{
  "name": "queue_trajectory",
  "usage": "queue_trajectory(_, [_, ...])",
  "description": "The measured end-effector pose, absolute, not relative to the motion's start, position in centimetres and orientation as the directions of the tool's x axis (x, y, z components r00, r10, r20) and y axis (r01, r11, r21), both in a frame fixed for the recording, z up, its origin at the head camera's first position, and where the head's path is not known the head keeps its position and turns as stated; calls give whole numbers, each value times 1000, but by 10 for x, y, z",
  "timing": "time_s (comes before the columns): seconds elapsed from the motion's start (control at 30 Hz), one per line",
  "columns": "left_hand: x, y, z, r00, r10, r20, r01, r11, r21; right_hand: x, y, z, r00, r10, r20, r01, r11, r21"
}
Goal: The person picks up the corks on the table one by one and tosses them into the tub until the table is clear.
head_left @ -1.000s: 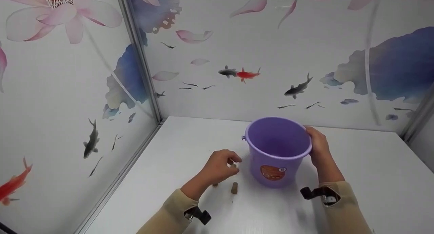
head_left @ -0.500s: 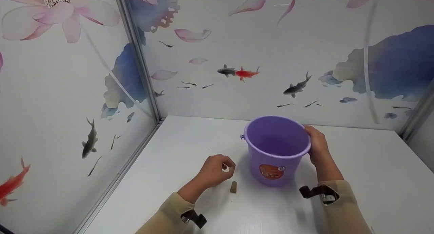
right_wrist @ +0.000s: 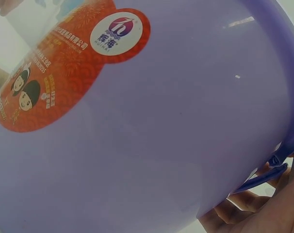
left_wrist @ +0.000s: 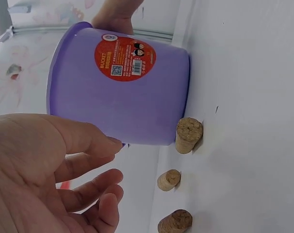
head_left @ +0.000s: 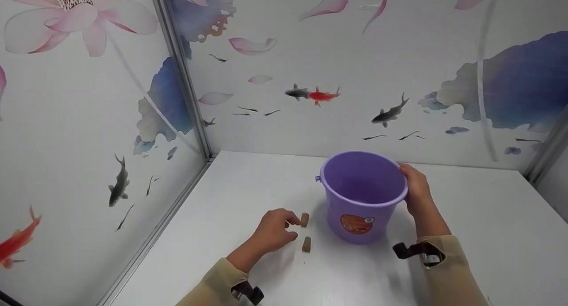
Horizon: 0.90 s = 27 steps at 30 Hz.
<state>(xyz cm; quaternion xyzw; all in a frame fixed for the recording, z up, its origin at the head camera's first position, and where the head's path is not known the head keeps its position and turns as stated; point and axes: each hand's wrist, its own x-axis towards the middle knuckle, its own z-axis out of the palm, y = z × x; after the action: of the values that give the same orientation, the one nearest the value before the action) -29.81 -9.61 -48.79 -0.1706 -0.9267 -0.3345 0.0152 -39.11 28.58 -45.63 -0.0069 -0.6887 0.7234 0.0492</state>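
Note:
A purple bucket stands upright on the white table. My right hand grips its right side near the rim; in the right wrist view, fingers of that hand lie against the bucket wall beside the handle. My left hand is left of the bucket, thumb and fingers apart with nothing between them. One cork stands by its fingertips and another cork is nearer the front. The left wrist view shows three corks, including a middle cork, below the bucket and hand.
The white table meets a back wall printed with fish and petals. A metal corner post joins it to the left wall, which carries similar prints.
My left hand has moved left and toward the front, and its thumb and fingertips have parted. A cork previously hidden by them shows beside the bucket. My right hand and the bucket have stayed in place.

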Motion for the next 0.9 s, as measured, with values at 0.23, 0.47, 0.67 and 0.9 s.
queue_trajectory(0.23, [-298, -100, -489, -947, 269, 175, 321, 749, 580, -390, 285, -456, -996, 73, 49, -52, -34, -998])
queue_trajectory(0.47, [-306, -103, -492, -951, 243, 194, 310, 770, 558, -390, 285, -454, -998, 54, 41, -43, -32, -999])
queue_trajectory(0.67, [-312, -107, -494, -957, 218, 191, 289, 775, 563, -389, 285, -453, -996, 71, 51, -54, -29, -998])
queue_trajectory(0.9, [-314, -113, -498, -969, 197, 147, 246, 766, 595, -391, 284, -454, -996, 75, 55, -59, -53, -997])
